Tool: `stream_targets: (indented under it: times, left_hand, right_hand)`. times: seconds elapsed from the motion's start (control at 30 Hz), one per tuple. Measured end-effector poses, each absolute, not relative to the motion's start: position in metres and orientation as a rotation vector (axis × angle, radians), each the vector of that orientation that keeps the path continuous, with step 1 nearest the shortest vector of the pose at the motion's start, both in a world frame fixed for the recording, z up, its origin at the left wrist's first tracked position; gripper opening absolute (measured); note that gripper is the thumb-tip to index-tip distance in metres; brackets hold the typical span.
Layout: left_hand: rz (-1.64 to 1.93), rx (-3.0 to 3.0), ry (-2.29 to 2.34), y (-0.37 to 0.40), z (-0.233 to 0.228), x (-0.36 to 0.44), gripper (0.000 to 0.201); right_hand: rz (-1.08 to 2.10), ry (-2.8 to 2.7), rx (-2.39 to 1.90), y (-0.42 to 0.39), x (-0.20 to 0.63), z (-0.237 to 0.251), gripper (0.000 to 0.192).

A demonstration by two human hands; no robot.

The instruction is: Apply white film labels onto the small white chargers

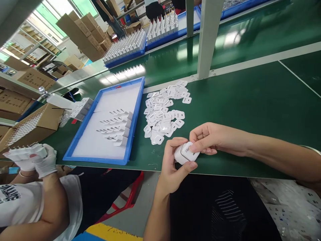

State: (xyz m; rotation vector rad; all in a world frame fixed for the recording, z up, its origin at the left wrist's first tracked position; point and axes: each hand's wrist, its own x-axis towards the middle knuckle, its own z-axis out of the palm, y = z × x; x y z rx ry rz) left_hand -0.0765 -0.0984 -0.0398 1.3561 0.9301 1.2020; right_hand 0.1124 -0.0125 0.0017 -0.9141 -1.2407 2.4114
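My left hand (173, 164) grips a small white charger plug (185, 153) from below, at the near edge of the green table. My right hand (208, 138) pinches at the top face of that plug, where a printed label sits; the fingertips press on it. Just beyond my hands lies a heap of several white label stickers (164, 112) spread on the table. To the left stands a blue tray (136, 110) with a white liner, holding a few rows of white plugs (115, 128) with their prongs up.
A co-worker's gloved hand (41, 160) at the left holds a row of plugs over an open cardboard box (30, 129). More blue trays full of plugs (125, 48) stand across the table. A grey post (208, 36) rises behind the stickers. Stacked cartons fill the far left.
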Motion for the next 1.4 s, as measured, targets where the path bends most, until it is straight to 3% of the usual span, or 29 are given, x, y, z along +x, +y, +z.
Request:
stream_targets:
  times: [1.4]
  left_hand:
    - [1.125,1.362,0.895,-0.0964,-0.0399,-0.0783,0.042]
  right_hand:
    - [2.363,-1.356,-0.956,-0.0114,0.1126,0.0038,0.032]
